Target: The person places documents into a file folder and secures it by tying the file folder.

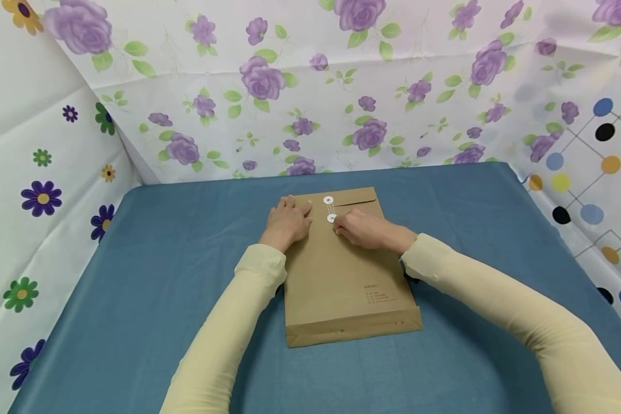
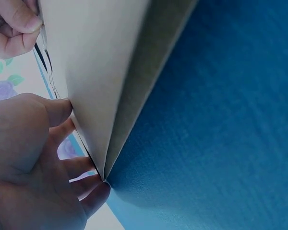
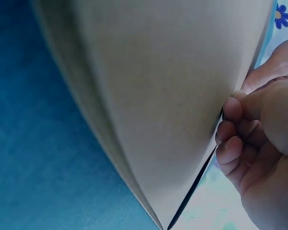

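Note:
A brown kraft paper document envelope [image 1: 341,270] lies flat on the table, its flap end at the far side. Two white round buttons, the upper one [image 1: 328,200] on the flap and the lower one [image 1: 332,218] below it, are joined by a thin white string [image 1: 330,209]. My left hand [image 1: 288,221] rests on the envelope's upper left edge, fingers spread in the left wrist view. With curled fingers, my right hand [image 1: 364,230] pinches at the lower button, seemingly on the string's end; the fingertips hide it. Thumb and forefinger meet in the right wrist view.
A blue cloth [image 1: 186,299] covers the table. Behind it hangs a white sheet with purple flowers [image 1: 264,77]. Patterned sheets also close off the left and right sides. Small red print [image 1: 378,294] marks the envelope's lower right.

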A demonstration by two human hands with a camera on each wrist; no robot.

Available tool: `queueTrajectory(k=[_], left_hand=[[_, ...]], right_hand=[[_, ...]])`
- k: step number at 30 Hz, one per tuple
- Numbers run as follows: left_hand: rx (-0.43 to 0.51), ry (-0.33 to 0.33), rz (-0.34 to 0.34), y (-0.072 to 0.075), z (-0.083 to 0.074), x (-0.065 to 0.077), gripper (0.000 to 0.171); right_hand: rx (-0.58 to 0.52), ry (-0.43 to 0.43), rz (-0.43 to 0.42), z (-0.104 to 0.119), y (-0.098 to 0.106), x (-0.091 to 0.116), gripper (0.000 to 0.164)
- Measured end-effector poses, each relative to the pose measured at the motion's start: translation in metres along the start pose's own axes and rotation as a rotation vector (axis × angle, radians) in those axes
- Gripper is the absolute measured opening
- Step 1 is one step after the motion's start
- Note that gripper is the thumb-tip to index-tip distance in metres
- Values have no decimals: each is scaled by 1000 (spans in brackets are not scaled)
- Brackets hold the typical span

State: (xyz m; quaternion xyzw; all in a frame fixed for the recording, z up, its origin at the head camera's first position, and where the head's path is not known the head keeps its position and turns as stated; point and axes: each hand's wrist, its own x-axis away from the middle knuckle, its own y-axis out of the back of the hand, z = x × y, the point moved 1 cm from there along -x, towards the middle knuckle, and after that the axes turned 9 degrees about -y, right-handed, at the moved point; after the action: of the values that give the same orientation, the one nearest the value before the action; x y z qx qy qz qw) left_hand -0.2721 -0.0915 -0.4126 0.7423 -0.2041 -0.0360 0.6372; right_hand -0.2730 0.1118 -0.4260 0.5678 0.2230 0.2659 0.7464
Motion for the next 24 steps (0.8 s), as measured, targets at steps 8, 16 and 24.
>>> queueTrajectory(k=[8,16,24], left_hand=[[-3,0,4,-2,1,-1,54],[15,4,6,0,0,0,55],[17,3,8,0,1,1,55]], right_hand=[[4,11,-19,-2,-3,0,12],[3,13,-25,-2,-1,1,11],[-5,11,-26,-2,-3,1,10]])
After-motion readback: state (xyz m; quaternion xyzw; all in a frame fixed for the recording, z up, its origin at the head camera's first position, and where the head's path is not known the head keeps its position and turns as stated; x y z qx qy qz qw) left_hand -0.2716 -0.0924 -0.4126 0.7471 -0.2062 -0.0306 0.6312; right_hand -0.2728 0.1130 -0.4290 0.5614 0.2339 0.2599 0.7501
